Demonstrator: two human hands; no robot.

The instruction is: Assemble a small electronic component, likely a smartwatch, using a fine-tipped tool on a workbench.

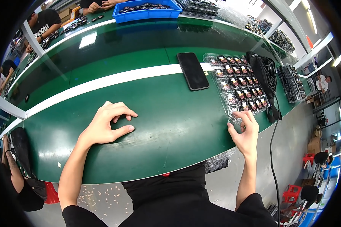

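Note:
My left hand (110,123) rests over the green tabletop, thumb and curled fingers apart, with nothing in it. At the table's right side, my right hand (247,132) is at the near corner of a clear plastic tray (228,108); its fingertips meet the tray's edge, and a gap shows between thumb and index finger. Rows of small black pieces with light and reddish labels (240,94) fill the tray's pockets. Left of the tray lies a black smartphone (193,71), screen up, apart from both hands.
A black bag with a coiled cable (263,72) lies against the tray's right side. Stacked trays (291,83) stand farther right. Across the green table (159,143) runs a white strip (113,81). A blue bin (147,14) of dark parts stands beyond; co-workers sit at left and far side.

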